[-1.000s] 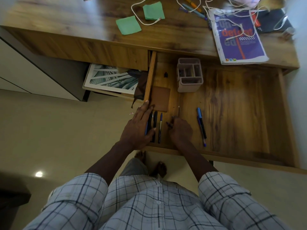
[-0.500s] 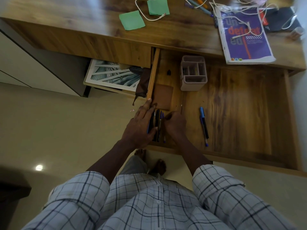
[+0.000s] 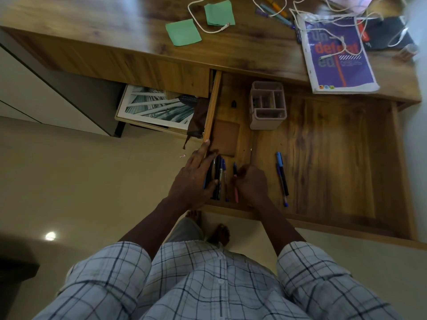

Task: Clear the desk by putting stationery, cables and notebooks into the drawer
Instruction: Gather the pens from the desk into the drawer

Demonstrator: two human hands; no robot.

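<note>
The wooden drawer [image 3: 323, 224] is pulled out under the desk [image 3: 115, 21]. My left hand [image 3: 194, 179] lies with straight fingers along the drawer's left wall, against a row of dark and blue pens [image 3: 219, 179]. My right hand [image 3: 251, 183] is curled beside them and pinches a pen with a pink end [image 3: 236, 192]. Two blue pens [image 3: 282, 176] lie loose further right in the drawer. On the desk are a purple notebook [image 3: 335, 56], white cables [image 3: 201, 24], two green sticky-note pads [image 3: 183, 32] and markers [image 3: 275, 10].
In the drawer stand a beige compartment organiser [image 3: 268, 105], a brown square pad [image 3: 225, 139] and a small black cap [image 3: 234, 104]. A black object [image 3: 388, 35] lies at the desk's far right. A framed picture [image 3: 157, 107] leans under the desk on the left.
My right hand moved left up to the pen row, then drew back slightly right, now showing a pink-ended pen in its fingers. My left hand stayed against the pens.
</note>
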